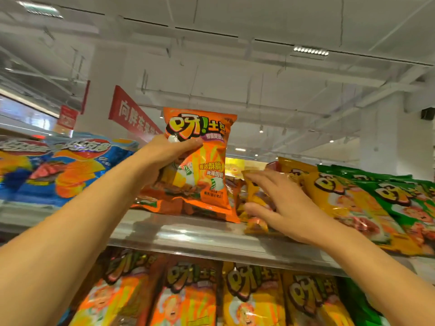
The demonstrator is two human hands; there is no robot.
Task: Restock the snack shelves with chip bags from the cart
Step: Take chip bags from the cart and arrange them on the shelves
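Orange is the colour of the chip bag (pixel 200 161) you hold up in your left hand (pixel 164 156). Your fingers curl round its left edge, with your thumb on the front, so the bag stands upright over the top shelf (pixel 188 234). Its bottom corner hangs just above the flat orange bags (pixel 164 203) already lying there.

Your right hand (pixel 280 203) is open, with the fingers spread. It reaches to the yellow bags (pixel 256 201) next to the gap, and the fingers touch them. It looks like you are pushing them aside to make room. I cannot tell if it has hold of one.

Now, what could go wrong? You only pinch the bag by one side, so it could twist and slip when you push it in. The bag is puffy with air, so a hard squeeze could crush the chips. If you push the yellow bags too far, they could bump the green bags (pixel 400 198) on the right and knock some off the edge. The shelf is high, and your arms are stretched up, so go slowly. More bags sit on the lower shelf (pixel 235 297) below, and a dropped bag would fall past them.
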